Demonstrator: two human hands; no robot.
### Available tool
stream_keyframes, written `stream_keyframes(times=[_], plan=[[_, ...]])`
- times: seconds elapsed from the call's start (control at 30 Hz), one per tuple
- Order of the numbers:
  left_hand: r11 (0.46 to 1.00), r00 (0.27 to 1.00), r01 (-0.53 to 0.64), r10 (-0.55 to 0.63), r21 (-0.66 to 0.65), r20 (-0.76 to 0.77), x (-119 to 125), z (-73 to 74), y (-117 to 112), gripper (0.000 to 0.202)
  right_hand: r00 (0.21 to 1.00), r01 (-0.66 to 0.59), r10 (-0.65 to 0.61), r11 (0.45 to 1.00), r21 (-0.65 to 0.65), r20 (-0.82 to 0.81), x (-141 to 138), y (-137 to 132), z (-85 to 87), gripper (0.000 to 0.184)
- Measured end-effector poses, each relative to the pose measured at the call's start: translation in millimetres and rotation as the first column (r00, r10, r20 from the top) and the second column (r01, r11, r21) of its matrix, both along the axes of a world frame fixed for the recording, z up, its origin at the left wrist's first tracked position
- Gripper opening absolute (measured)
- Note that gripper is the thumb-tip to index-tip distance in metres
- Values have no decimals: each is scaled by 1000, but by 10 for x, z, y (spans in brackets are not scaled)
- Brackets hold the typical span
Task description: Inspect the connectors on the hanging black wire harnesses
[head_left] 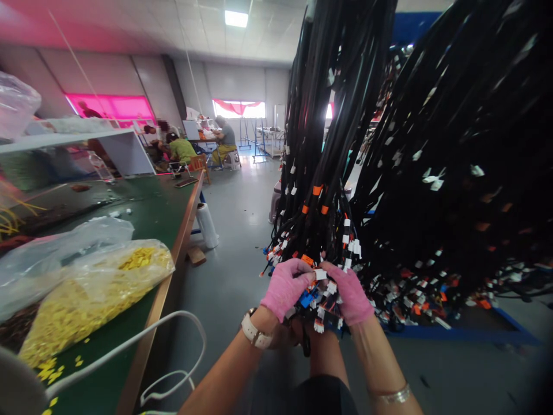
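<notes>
A thick bundle of black wire harnesses point(332, 127) hangs in front of me, its lower ends crowded with white, orange and blue connectors. My left hand point(284, 289), in a pink glove, pinches a small white tag point(320, 275) between thumb and fingers. From the other side, my right hand point(352, 294), also gloved in pink, has its bent fingers closed on the harness ends close to that tag; its fingertips are partly hidden among the wires. A blue connector point(306, 298) sits just below the left fingers. Orange labels point(317, 190) wrap some cables higher up.
More harnesses point(444, 173) hang on the right above a blue-edged tray point(503, 329). To the left stands a green workbench point(151, 222) bearing a bag of yellow pieces point(99, 294). A white cable point(129, 340) loops past its edge. Several people sit farther back.
</notes>
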State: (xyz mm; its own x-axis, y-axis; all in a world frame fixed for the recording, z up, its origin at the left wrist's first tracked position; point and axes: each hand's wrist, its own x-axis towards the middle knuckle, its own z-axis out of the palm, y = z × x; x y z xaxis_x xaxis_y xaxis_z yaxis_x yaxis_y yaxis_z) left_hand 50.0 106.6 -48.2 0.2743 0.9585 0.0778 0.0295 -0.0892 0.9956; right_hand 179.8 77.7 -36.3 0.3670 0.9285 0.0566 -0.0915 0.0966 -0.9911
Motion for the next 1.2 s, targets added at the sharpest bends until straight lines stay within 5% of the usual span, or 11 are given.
stream_keyframes(times=[0.1,0.3,0.53,0.67,0.97,1.2], plan=[[997,994,31,-24,-69,103,-1,17,-6,10,1000,-4,4,1000,-20,-8,4,-4,13,17],[998,996,65,-64,-15,68,-21,48,-29,8,1000,-2,2,1000,-2,1,2,-13,99,14],[943,959,-184,234,276,-162,47,66,-195,12,999,-45,46,999,-20,17,-13,-20,166,12],[908,933,-231,309,348,-186,85,48,-248,12,999,-39,39,999,-14,-7,-22,-16,122,15],[990,988,-141,141,-6,59,13,74,-232,17,996,-27,26,999,-16,-83,-45,33,23,17],[988,986,-143,146,-50,75,27,125,-235,15,1000,-17,17,1000,1,2,-39,-8,112,12]])
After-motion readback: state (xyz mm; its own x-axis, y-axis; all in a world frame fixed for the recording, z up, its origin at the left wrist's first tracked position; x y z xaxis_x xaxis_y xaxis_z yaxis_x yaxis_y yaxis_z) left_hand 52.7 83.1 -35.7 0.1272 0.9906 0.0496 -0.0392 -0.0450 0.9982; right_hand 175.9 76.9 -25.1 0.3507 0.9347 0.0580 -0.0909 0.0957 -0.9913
